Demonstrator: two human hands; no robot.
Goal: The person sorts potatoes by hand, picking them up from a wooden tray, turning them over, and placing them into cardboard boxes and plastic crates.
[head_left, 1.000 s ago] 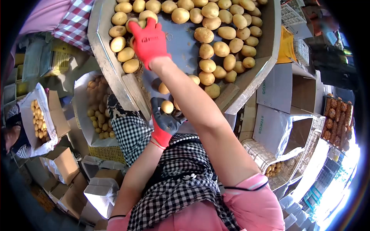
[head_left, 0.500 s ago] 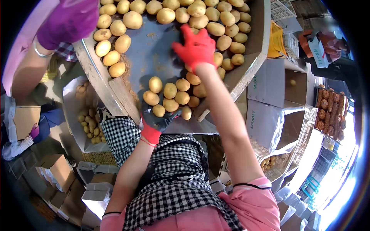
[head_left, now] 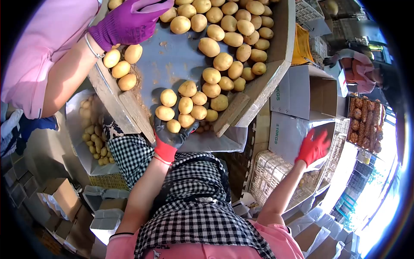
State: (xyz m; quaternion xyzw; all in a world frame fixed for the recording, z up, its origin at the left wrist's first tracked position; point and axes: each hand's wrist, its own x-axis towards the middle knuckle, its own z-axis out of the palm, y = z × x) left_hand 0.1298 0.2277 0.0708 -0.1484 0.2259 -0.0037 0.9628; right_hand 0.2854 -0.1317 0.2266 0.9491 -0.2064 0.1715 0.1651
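Note:
My left hand (head_left: 171,134), in a red glove with a dark palm, is at the near mouth of a wooden-sided sorting tray (head_left: 164,64). Its fingers are apart, touching the nearest potatoes (head_left: 186,120) of a small cluster there. Off to the right, my right hand (head_left: 314,146) in a red glove is over a plastic-lined carton (head_left: 288,134), fingers spread and slightly blurred. I see no potato in it. More yellow potatoes (head_left: 233,39) fill the tray's far and right sides.
Another person's purple-gloved hand (head_left: 129,23) reaches over the tray's left side. A lined crate of potatoes (head_left: 95,144) stands lower left. An upper carton (head_left: 297,88) and a white plastic crate (head_left: 269,172) are on the right. Another person (head_left: 360,69) is at far right.
My right hand has moved from the potatoes in the tray out to the carton at right. My left hand stays at the tray mouth. The purple-gloved hand has come further over the tray.

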